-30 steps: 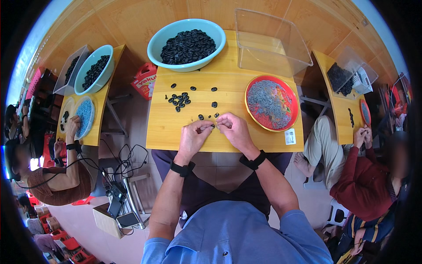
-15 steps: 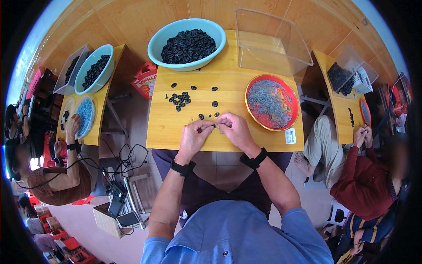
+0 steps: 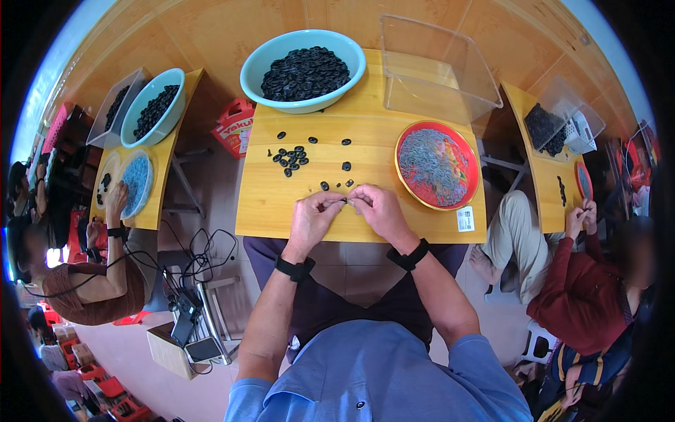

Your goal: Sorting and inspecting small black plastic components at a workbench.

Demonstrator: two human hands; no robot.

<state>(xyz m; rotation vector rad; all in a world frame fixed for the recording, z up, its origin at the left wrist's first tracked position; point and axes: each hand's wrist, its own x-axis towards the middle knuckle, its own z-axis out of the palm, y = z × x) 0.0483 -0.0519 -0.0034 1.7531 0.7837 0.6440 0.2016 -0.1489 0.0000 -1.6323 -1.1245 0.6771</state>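
Observation:
My left hand [image 3: 314, 215] and my right hand [image 3: 382, 212] meet above the near part of the wooden table [image 3: 281, 211], thumbs and fingertips pinched. Between them is a small dark piece [image 3: 344, 201], mostly covered by the fingertips, so its exact kind does not show. Just beyond the fingers lie a black oval piece with holes [image 3: 325, 186] and two tiny dark bits, one of them a small bit [image 3: 339, 184]. Farther off are two more separate ovals, including a squarish one [image 3: 346, 167]. To their left sits a loose cluster of black oval pieces [image 3: 290, 156].
A light-blue basin [image 3: 295, 106] heaped with black pieces stands at the back. Right of it is a clear plastic bin [image 3: 439, 102]. A red round tray [image 3: 422, 195] holds many thin grey pieces, beside a white label [image 3: 465, 219]. People work at tables on both sides; cables [image 3: 193, 260] hang left.
The view has shifted slightly, so the table things appear a little to the right. My hands stay pinched together in nearly the same place, with only slight finger movement.

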